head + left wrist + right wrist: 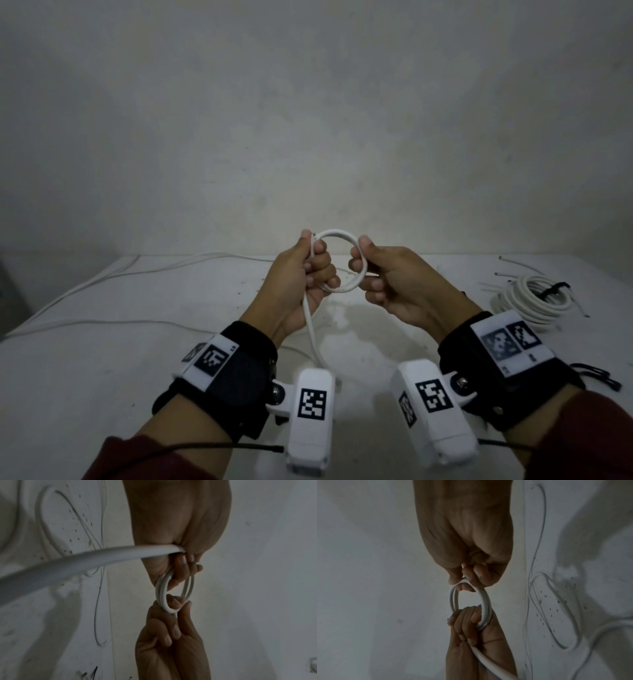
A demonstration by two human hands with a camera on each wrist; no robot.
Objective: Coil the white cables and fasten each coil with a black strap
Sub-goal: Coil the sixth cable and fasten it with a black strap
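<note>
A small coil of white cable [337, 234] is held in the air above the table, with two or three turns. My left hand [317, 270] grips the coil's left side, fingers curled through the ring [163, 595]. My right hand [368, 274] pinches the right side between thumb and curled fingers [471, 577]. The cable's loose tail [311, 329] hangs from my left fist toward the wrist [85, 561] and runs on over the table's left part [102, 277]. In the right wrist view my left hand [467, 619] comes up from below onto the coil [453, 599].
The white table [102, 377] is dusty and speckled. A finished cable coil [531, 303] with a black strap [556, 287] lies at the right. Short cable offcuts [513, 264] lie behind it. More black straps [596, 373] lie near the right edge. A plain wall stands behind.
</note>
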